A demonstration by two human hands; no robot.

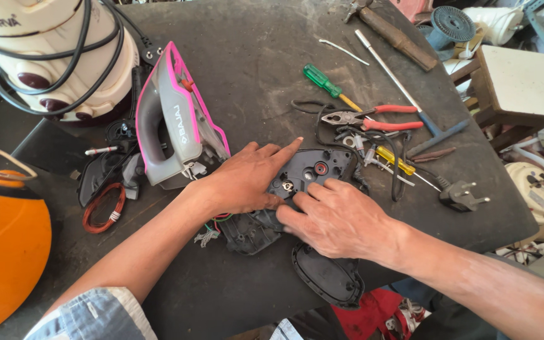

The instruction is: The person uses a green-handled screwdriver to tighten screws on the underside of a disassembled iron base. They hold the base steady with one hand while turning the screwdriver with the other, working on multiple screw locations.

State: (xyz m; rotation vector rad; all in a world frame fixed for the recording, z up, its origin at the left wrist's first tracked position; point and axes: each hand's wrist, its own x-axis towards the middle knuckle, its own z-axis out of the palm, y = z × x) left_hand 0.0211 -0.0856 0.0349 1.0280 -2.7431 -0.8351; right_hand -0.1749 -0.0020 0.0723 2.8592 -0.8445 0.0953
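A person is working over a dismantled electric iron on a dark, dusty worktop [253, 56]. The left hand [247, 179] is lying flat and released, forefinger stretched out, pressing on the black inner plate [313, 170] at the middle of the worktop. The right hand [338, 217] is resting beside it, fingers loosely curled on the plate's near edge, grasping nothing that can be seen. The iron's grey and pink housing [174, 123] is standing tilted just to the left, thin wires trailing from it under the left wrist. A second black cover [328, 277] is lying at the worktop's near edge, partly overhanging it. Red-handled pliers [373, 118], a green screwdriver [325, 82], a yellow screwdriver [395, 160] and a black plug [461, 194] are lying near, to the right. Judging from this, the thin wires could be snagging or tearing if the plate shifts, and the overhanging cover could be slipping off if nudged by the forearm.
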